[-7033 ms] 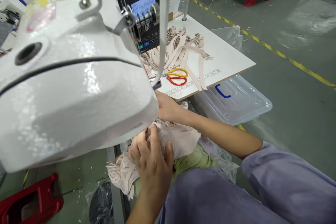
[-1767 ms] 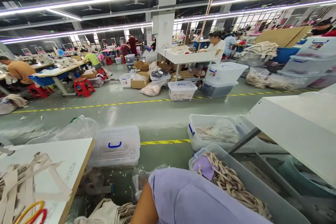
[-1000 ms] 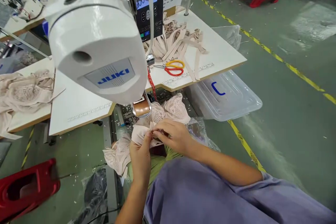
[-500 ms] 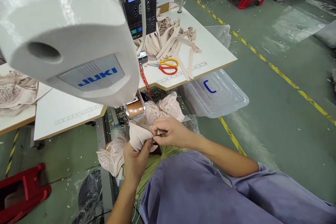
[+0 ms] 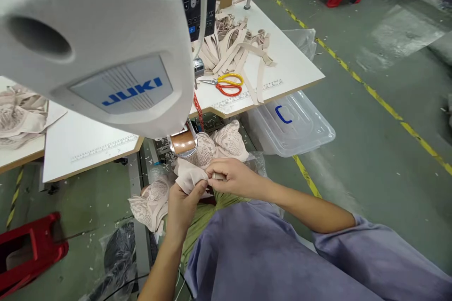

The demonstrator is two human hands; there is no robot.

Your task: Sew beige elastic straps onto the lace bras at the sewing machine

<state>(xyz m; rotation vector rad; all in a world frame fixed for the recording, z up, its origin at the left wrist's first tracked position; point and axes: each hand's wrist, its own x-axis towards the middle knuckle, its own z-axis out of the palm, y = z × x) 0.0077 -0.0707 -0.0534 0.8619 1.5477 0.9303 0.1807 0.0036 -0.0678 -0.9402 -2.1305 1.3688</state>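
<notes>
A pale beige lace bra (image 5: 231, 141) lies in front of me below the sewing machine head, with more lace cups (image 5: 151, 204) hanging at the left. My left hand (image 5: 185, 202) pinches a smooth beige part of it between thumb and fingers. Close beside it, my right hand (image 5: 233, 178) has its fingertips closed on the edge of the same fabric, and a short light strip shows inside its curled fingers. Both sets of fingertips nearly touch. The exact part under them is hidden.
A white JUKI sewing machine (image 5: 130, 89) overhangs the left. On the white table (image 5: 293, 68) are scissors (image 5: 229, 85) and a heap of beige straps (image 5: 229, 47). A lidded clear plastic box (image 5: 300, 127) stands below. Red stools (image 5: 31, 254) are on the floor.
The view has shifted slightly, with the machine head looking larger and higher. The fabric over my left hand is more folded and lower; both hands keep their grip.
</notes>
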